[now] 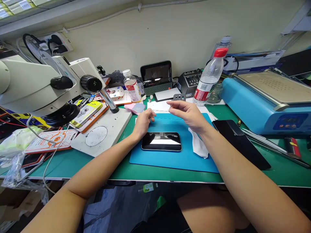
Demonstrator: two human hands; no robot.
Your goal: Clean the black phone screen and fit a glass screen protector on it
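Observation:
A black phone [161,141] lies face up on a blue mat [170,160] in front of me, its glass shining. My left hand [143,122] hovers just behind the phone's left end, fingers curled in with the tips pinched. My right hand [187,113] is held above the mat's far edge with its fingers pointing left and drawn together against the thumb. I cannot make out what, if anything, either pinch holds. A crumpled white cloth [198,144] lies on the mat under my right wrist.
A microscope [48,84] on a white base [102,132] stands at the left. Behind the mat are white sheets [157,105], a metal scraper [179,96], two bottles [210,79] [132,85] and a small screen [156,74]. A blue machine [267,97] and a dark panel [240,142] lie to the right.

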